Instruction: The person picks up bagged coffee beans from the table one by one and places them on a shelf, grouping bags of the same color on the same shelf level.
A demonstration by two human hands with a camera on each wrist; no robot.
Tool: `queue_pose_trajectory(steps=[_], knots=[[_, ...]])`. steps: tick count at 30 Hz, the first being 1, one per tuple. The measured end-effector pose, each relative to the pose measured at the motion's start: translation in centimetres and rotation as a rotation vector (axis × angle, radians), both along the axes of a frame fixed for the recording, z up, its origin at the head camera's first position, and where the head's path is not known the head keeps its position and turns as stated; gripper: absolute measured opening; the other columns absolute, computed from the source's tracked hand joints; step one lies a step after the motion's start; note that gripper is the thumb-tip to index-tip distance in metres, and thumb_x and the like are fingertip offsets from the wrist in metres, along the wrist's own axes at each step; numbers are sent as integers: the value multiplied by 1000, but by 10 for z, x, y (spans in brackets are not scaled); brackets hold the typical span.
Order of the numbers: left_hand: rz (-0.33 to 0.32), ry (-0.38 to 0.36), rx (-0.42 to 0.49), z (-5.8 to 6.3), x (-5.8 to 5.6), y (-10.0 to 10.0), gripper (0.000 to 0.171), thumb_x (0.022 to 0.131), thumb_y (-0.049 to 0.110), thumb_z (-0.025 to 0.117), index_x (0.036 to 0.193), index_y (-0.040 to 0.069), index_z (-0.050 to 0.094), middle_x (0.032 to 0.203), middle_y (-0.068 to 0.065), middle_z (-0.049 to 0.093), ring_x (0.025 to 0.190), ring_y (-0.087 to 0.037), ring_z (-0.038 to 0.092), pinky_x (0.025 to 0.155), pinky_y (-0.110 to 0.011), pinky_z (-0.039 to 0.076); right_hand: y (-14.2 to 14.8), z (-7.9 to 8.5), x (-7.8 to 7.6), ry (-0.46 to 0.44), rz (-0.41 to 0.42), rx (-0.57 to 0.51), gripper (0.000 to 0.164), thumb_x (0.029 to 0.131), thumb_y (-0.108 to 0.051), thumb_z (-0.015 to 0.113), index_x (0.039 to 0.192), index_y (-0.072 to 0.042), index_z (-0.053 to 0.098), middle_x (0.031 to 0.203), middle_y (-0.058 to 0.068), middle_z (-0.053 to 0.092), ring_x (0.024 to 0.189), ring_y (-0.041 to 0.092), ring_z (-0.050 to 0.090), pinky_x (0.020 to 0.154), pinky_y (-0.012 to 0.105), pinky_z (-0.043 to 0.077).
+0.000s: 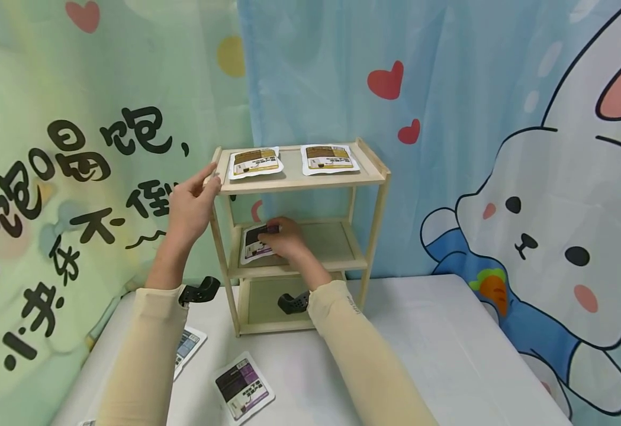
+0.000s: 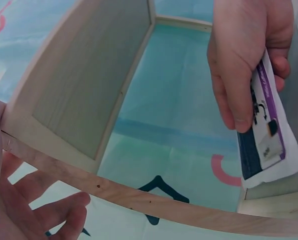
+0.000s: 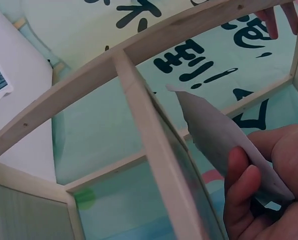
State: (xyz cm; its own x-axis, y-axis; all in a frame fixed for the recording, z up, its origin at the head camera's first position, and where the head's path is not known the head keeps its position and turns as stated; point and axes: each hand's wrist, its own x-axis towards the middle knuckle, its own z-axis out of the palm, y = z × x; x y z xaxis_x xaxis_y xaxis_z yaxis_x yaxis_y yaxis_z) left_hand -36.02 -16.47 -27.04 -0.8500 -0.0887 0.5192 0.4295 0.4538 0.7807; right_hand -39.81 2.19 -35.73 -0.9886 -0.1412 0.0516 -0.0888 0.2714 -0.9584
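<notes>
A three-tier wooden shelf rack [image 1: 305,186] stands on the table. My left hand [image 1: 190,204] grips its top tier at the left corner; in the left wrist view the fingers [image 2: 59,212] reach below the wooden edge. Over the left part of the middle tier [image 1: 334,244], my right hand [image 1: 289,239] pinches a flat white pouch [image 1: 251,252] with a black and purple label. The right wrist view shows the pouch's plain back [image 3: 214,130], tilted, with fingers on one side and the thumb side of the hand on the other.
Two pouches with brown and yellow labels, one left [image 1: 256,163] and one right [image 1: 330,159], lie on the top tier. On the white table [image 1: 422,349] are a black and purple pouch [image 1: 243,387] and a blue-labelled pouch [image 1: 189,349]. A printed curtain [image 1: 315,71] hangs behind.
</notes>
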Motion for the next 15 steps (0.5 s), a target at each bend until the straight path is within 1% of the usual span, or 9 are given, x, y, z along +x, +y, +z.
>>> queue_pose_trajectory(steps=[3, 6, 9, 12, 15], knots=[[4, 6, -2, 2, 0, 1, 48, 98, 42, 49, 141, 21, 53, 133, -16, 57, 116, -25, 58, 95, -46, 43, -2, -1, 0, -13, 5, -18, 40, 90, -13, 68, 127, -2, 57, 120, 16, 51, 48, 11, 39, 45, 27, 42], [-3, 9, 2, 2, 0, 2, 48, 98, 42, 49, 141, 21, 53, 133, -16, 57, 116, -25, 59, 95, -46, 43, -3, -2, 0, -24, -7, -25, 39, 91, -14, 66, 127, -2, 56, 121, 17, 50, 50, 11, 39, 45, 26, 42], [2, 1, 3, 0, 0, 3, 49, 98, 42, 50, 141, 21, 54, 133, -16, 57, 116, -24, 58, 94, -45, 44, -2, -3, 2, -71, -7, 3, 39, 94, -18, 63, 129, -3, 55, 121, 16, 51, 50, 13, 39, 46, 27, 43], [19, 2, -3, -1, 1, 3, 48, 98, 42, 49, 141, 20, 54, 131, -17, 58, 115, -24, 58, 92, -44, 44, 0, -4, 4, -122, 13, 40, 41, 97, -24, 59, 134, -6, 52, 124, 14, 51, 50, 14, 38, 47, 29, 43], [35, 19, -6, -1, 1, 3, 47, 98, 41, 49, 140, 20, 55, 130, -17, 59, 114, -24, 59, 91, -44, 44, 2, -3, 5, -110, 34, 79, 43, 99, -27, 56, 137, -8, 50, 130, 15, 49, 48, 13, 35, 46, 29, 41]])
